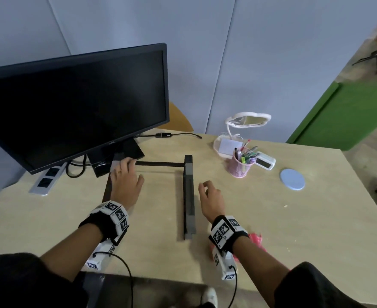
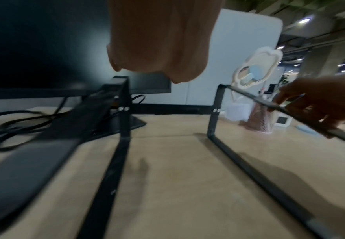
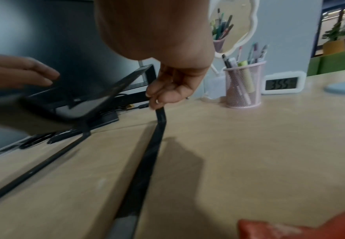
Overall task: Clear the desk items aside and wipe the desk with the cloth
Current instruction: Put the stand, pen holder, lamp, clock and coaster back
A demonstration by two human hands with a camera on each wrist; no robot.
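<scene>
A black metal stand (image 1: 188, 196) with two side rails and a back crossbar sits mid-desk (image 1: 272, 218). My left hand (image 1: 125, 178) lies over its left rail with the fingers stretched toward the back corner; the right wrist view shows those fingers (image 3: 24, 72) straight. My right hand (image 1: 209, 194) hovers just right of the right rail with its fingers loosely curled and a sliver of desk between them. Seen from the left wrist, it (image 2: 320, 100) sits behind that rail (image 2: 249, 97). A red cloth (image 1: 257, 238) lies at the front, partly under my right wrist.
A black monitor (image 1: 72, 103) stands back left with a power strip (image 1: 46, 178) and cables (image 1: 76, 170) beneath. Back right hold a pink pen cup (image 1: 241, 163), a cloud-shaped mirror (image 1: 247, 118), a white clock (image 1: 265, 162) and a blue round coaster (image 1: 292, 179).
</scene>
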